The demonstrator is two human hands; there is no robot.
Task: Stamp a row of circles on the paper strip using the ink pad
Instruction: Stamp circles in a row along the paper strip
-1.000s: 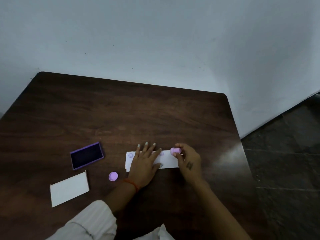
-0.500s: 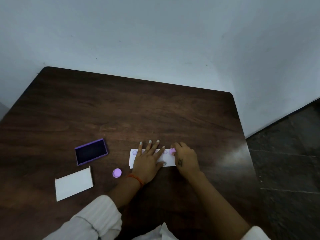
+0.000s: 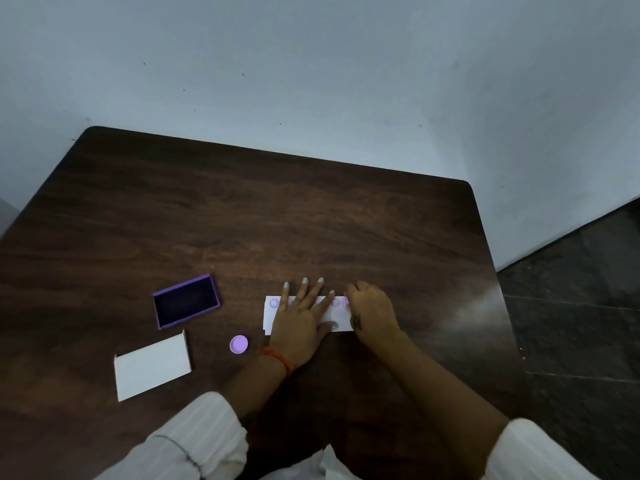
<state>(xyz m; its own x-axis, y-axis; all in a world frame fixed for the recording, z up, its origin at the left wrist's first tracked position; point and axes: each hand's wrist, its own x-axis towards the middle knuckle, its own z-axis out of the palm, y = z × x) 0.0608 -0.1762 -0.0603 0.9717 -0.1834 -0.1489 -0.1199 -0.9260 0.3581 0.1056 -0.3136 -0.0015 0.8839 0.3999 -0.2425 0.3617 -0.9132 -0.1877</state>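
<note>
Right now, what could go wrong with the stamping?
The right hand presses the pink stamp at the far right end of the paper strip, so the circle may land partly off the edge. The left hand lies flat over the middle of the strip; if the ink under it is wet, it could smear. The open ink pad sits uncovered and might dry.
</note>
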